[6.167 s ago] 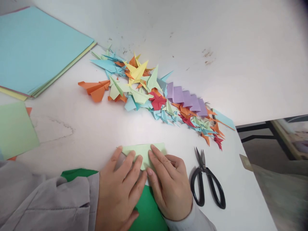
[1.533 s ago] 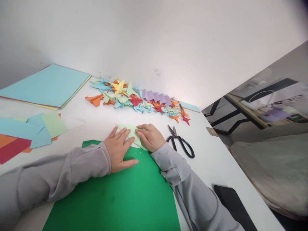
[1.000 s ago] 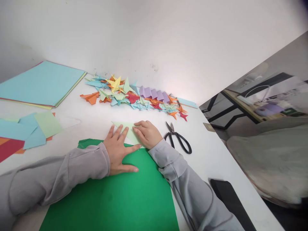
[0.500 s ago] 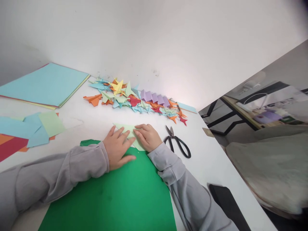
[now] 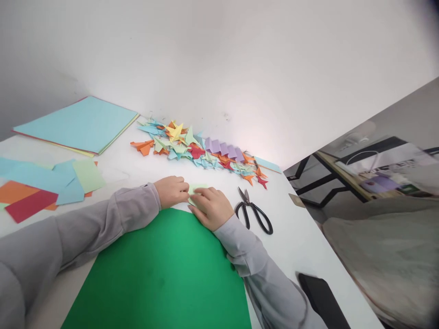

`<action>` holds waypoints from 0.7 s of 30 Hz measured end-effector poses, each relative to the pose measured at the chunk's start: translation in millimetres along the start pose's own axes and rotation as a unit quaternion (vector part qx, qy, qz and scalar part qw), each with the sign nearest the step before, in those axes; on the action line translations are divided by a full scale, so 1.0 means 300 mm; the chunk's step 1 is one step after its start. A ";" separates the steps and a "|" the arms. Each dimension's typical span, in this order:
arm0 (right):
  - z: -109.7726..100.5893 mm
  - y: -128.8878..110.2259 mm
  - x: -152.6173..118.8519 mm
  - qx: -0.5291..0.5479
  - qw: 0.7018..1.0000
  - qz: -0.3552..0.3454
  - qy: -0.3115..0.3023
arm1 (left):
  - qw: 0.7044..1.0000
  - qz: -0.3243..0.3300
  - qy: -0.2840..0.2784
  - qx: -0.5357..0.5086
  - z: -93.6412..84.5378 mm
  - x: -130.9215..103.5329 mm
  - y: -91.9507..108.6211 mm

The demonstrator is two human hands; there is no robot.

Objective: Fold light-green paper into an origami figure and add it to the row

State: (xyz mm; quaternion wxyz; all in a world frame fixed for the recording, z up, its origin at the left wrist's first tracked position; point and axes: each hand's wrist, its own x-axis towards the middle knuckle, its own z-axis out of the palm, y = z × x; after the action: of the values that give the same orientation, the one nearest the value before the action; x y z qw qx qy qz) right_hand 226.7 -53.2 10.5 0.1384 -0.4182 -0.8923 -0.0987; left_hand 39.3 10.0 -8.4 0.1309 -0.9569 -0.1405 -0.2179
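Note:
A small light green paper point(image 5: 196, 187) lies on the white table just past the far edge of a large green sheet point(image 5: 161, 274). My left hand point(image 5: 171, 192) is closed at the paper's left side, its fingers curled and pinching the edge. On the right, my right hand point(image 5: 213, 208) rests over the paper with its fingers spread and fingertips touching it. Much of the paper is hidden under the hands, so its folds cannot be made out.
Black scissors point(image 5: 254, 210) lie right of my right hand. Folded paper pieces point(image 5: 195, 148) line the wall. Loose paper strips point(image 5: 32, 205) and a stack of sheets point(image 5: 82, 123) are at left; a black object point(image 5: 322, 299) lies at the lower right.
My left hand has gone from spread flat on the paper to curled at its left side. Less of the light green paper shows. The view has shifted slightly.

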 end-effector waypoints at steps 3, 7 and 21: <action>0.004 -0.012 0.010 -0.045 0.998 -0.032 0.028 | 1.000 -0.014 0.005 0.016 -0.017 0.007 0.014; 0.003 -0.035 0.038 -0.089 0.993 -0.044 0.068 | 0.998 -0.024 0.021 0.061 -0.046 0.012 0.033; 0.025 -0.028 0.056 -0.120 0.976 -0.037 0.181 | 0.992 -0.014 0.060 0.114 -0.077 -0.018 -0.013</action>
State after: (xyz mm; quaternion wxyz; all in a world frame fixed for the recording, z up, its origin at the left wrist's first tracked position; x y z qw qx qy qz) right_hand 208.5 -44.3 8.4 0.2422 -0.3734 -0.8493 -0.2840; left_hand 24.6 5.1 9.9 0.2444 -0.9189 -0.1699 -0.2588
